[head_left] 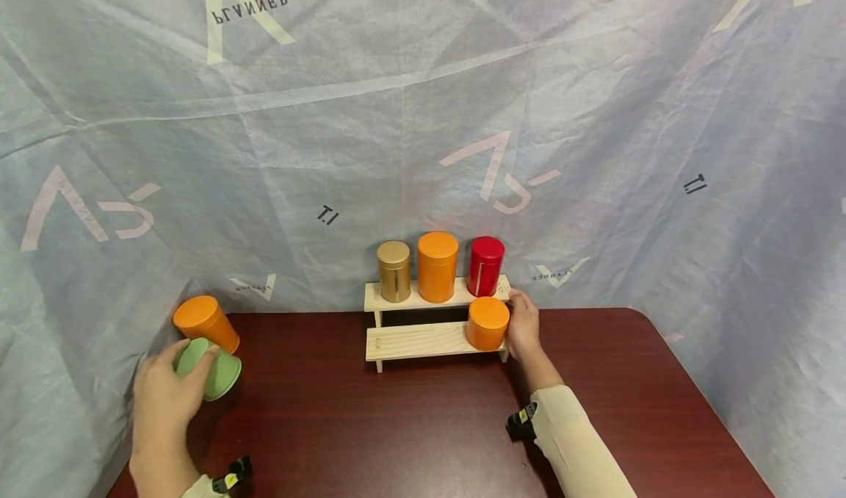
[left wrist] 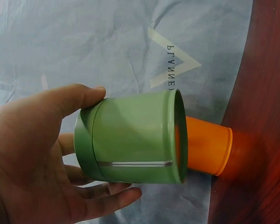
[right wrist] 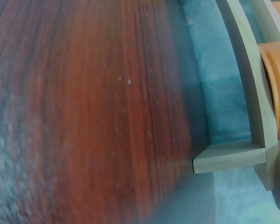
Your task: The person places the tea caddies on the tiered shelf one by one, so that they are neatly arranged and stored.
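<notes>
On the left side of the tabletop (head_left: 396,432), the grip of the left hand (head_left: 161,389) pinches the green tin (left wrist: 135,137) near its lid end, its long axis tilted, the rimmed end pointing lower right in the head view and hiding part of the orange tin (head_left: 210,324). Beside the wooden rack (head_left: 416,341), the right hand (head_left: 524,327) has its fingers partly hidden; whether that grip pinches anything cannot be told.

Green cylindrical tin (left wrist: 133,135), silvery line (left wrist: 137,164) down its side. Orange cylindrical tin (head_left: 206,320) at back left corner of red-brown, dark-streaked table (head_left: 396,424). Blue-grey cloth backdrop (head_left: 370,167) printed yellow, pink, black.
</notes>
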Demonstrator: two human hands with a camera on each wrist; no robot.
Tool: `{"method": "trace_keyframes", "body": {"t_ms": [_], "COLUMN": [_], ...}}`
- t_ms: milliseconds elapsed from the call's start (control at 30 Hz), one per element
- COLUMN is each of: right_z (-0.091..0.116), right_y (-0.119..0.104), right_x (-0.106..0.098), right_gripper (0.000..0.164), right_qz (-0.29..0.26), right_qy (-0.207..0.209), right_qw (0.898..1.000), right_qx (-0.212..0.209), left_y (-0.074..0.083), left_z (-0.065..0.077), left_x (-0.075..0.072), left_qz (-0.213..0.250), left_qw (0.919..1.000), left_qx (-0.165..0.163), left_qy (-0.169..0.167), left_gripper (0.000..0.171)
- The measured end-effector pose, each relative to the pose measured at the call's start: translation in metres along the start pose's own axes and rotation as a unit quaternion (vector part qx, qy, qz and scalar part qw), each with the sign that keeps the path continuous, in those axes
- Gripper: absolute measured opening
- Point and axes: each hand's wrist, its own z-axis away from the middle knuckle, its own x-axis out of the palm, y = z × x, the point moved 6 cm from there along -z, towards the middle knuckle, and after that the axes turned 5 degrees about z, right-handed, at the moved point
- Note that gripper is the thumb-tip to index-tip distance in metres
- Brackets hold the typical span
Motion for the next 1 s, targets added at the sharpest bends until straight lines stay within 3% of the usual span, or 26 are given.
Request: {"method": "trace_keyframes", "body": {"t_ms": [267, 500, 1000], "right_z": [-0.002, -0.002, -0.002], "right_y": [0.002, 0.003, 0.003], "right_x": [0.0, 0.001, 0.0], "right_gripper": [0.038, 0.036, 0.037], "right_qz": [-0.024, -0.031, -0.023], "right_qy": [0.006, 0.013, 0.006], "right_qw": [1.0, 0.999, 1.0], "right_qx": [-0.001, -0.005, 0.0], "left_y": [0.015, 0.025, 0.044], "left_z": [0.002, 0.007, 0.016], "left_x": [0.002, 0.004, 0.004], "left_qz": [0.0, 0.006, 0.015], "left_qw": [0.9997, 0.9994, 0.9984], "left_qx": [0.026, 0.016, 0.05], "left_qy": [-0.003, -0.029, -0.022], "left_gripper": [0.079, 0.087, 0.083]}}
